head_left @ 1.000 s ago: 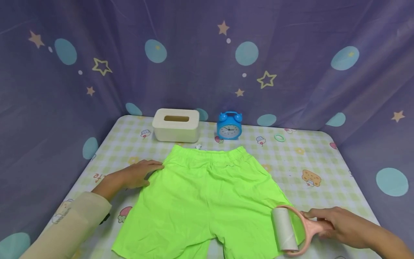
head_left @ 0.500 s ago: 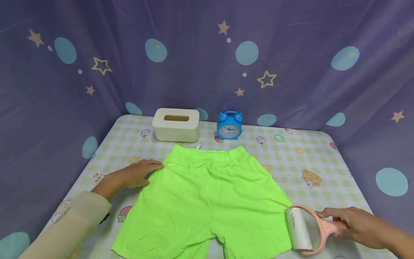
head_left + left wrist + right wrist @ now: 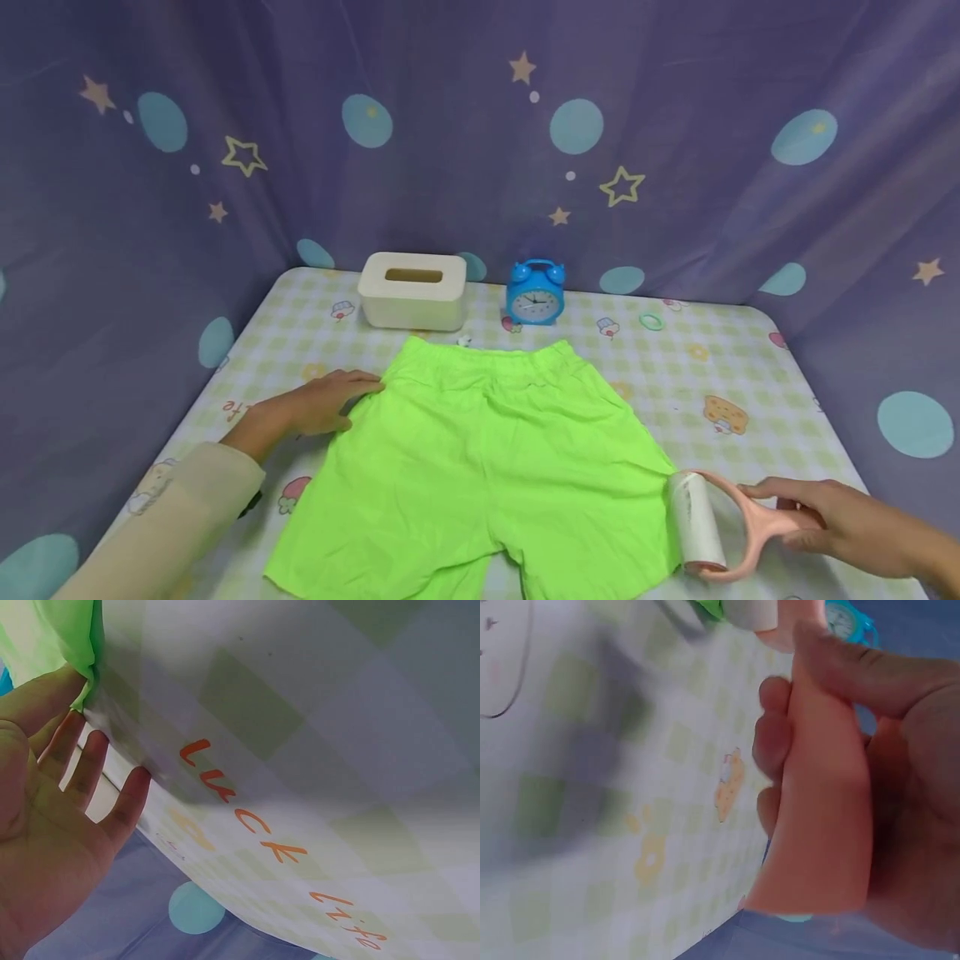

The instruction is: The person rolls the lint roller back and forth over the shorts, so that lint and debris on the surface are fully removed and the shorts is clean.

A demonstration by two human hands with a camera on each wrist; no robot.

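Note:
Neon-green shorts (image 3: 480, 450) lie spread on the table, waistband toward the back. My left hand (image 3: 322, 406) rests at their left side with fingers extended and thumb apart. In the left wrist view, the left hand (image 3: 60, 817) touches the green fabric edge (image 3: 86, 645). My right hand (image 3: 847, 521) grips the pink handle of a lint roller (image 3: 697, 521), whose white roll is at the shorts' lower right edge. In the right wrist view, the fingers curl round the pink handle (image 3: 821, 802); only a bit of the roll shows.
A cream tissue box (image 3: 412, 312) and a blue alarm clock (image 3: 535, 304) stand at the back. A small green ring (image 3: 652, 322) lies at the back right. The checked tablecloth (image 3: 757, 367) covers the table, with a purple curtain (image 3: 465, 192) hanging around.
My right hand has moved the lint roller rightward, off the shorts' right leg to its outer edge. The left hand stays by the shorts' left side.

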